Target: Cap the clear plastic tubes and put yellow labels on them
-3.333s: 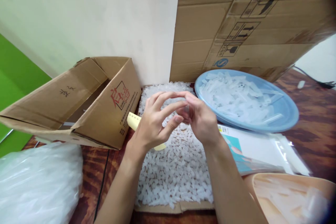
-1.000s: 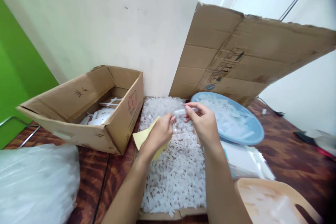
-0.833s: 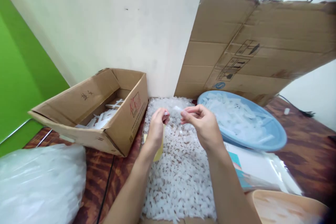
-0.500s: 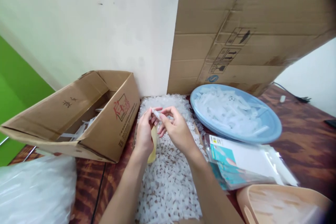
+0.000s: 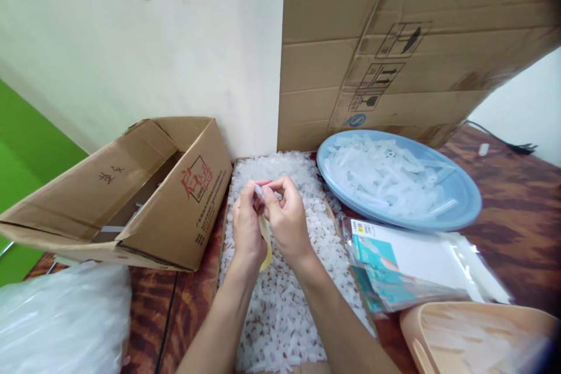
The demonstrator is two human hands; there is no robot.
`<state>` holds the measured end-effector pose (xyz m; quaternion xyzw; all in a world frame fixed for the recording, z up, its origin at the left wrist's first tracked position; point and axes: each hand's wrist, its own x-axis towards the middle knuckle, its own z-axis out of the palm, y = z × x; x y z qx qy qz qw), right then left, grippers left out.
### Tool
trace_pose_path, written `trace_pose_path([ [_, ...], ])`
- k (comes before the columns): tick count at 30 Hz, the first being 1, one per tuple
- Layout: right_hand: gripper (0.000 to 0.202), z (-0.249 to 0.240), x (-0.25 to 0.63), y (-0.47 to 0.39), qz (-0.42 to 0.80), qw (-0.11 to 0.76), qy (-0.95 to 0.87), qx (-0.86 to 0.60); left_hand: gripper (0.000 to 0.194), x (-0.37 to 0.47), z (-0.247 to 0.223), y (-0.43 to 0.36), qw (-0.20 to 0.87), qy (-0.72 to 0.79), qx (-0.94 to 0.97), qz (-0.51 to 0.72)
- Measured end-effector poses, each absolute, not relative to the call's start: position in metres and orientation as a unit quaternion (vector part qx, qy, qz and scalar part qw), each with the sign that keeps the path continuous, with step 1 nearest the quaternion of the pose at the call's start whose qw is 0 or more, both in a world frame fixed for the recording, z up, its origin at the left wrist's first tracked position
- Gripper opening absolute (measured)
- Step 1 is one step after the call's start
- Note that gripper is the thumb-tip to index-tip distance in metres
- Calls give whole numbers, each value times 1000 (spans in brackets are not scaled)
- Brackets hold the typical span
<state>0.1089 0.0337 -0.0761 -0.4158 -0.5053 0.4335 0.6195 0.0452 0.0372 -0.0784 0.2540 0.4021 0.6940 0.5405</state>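
Drawn together since the wider-apart earlier frame, the left hand (image 5: 248,223) and right hand (image 5: 287,219) both pinch a small translucent piece (image 5: 259,191) narrowly between fingertips, above white pieces (image 5: 302,283). Yellow sheet (image 5: 265,248) lies by the left palm. From the hands, the open carton (image 5: 193,193) sits at nine o'clock, the blue basin (image 5: 472,201) at three.

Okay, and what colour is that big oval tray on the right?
The tray is light blue, clearest in the head view.

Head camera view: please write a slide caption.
Left hand and right hand hold a small whitish piece over translucent plastic bits, between an open brown cardboard box and a shallow blue basin.
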Motion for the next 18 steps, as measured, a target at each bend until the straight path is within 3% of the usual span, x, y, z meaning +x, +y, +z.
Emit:
trace_pose_path([
  [11, 13, -75, 105, 27, 360, 642, -508, -448, 30, 45, -71, 31, 465, 473, 352, 660],
  [18, 22, -73, 120, 40, 456, 604, -498, -423, 28, 32, -79, 42, 504, 428, 413, 626],
])
